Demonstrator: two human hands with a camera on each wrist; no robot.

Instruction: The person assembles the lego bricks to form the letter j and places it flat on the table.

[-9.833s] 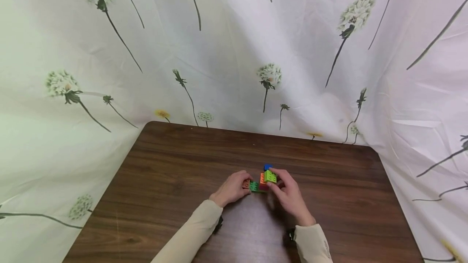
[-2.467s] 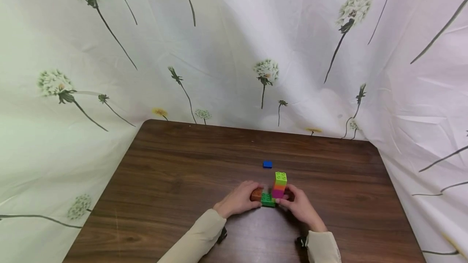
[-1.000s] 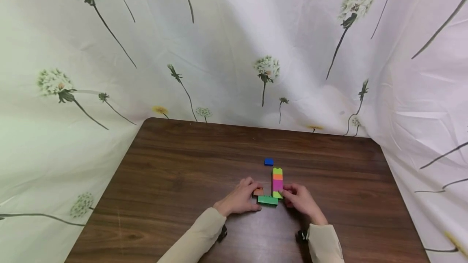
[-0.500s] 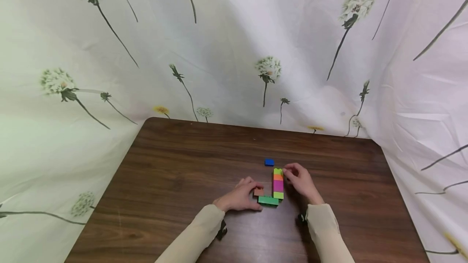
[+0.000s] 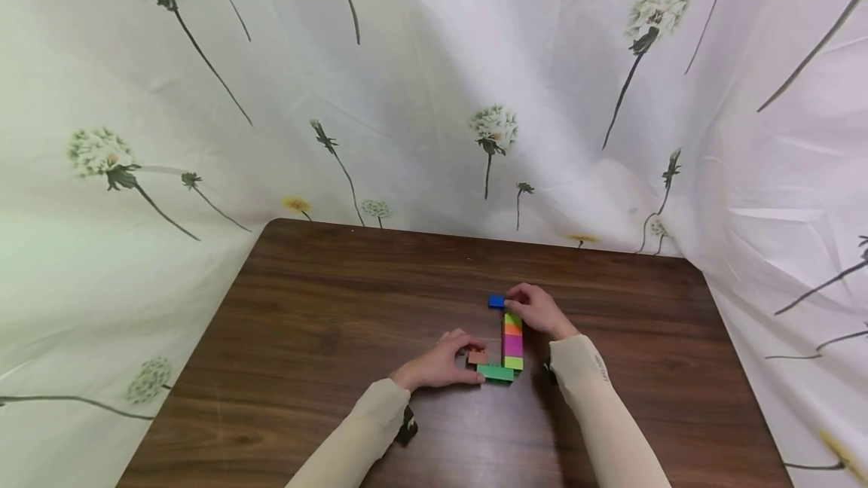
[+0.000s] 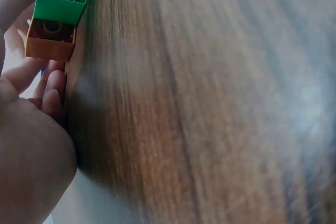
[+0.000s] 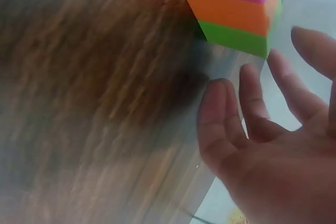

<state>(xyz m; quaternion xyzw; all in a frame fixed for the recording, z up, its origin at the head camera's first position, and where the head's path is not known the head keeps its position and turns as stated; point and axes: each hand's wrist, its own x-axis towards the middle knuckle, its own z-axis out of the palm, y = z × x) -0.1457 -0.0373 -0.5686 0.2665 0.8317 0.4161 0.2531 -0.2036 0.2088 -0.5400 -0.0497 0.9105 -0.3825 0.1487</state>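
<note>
My left hand (image 5: 441, 364) holds a joined build of toy bricks lying on its side, thumb at the green brick (image 5: 496, 373) and fingers curled round the brown brick (image 5: 478, 358). In the left wrist view the hollow undersides of the green brick (image 6: 62, 3) and brown brick (image 6: 51, 43) show. From the green brick's right end a column runs away from me: lime, magenta (image 5: 513, 346), orange, lime. Beyond its far end lies a blue brick (image 5: 496, 301). My right hand (image 5: 539, 309) has its fingertips beside this brick, and in the right wrist view its loosely bent fingers hold nothing.
All this lies on a dark wooden table (image 5: 325, 307). A white cloth (image 5: 407, 96) printed with dandelions hangs behind and beside the table.
Bricks were stacked into a column, and the build was tipped onto its side. In the last second my right hand left the column and moved away from me to the blue brick. My left hand stayed.
</note>
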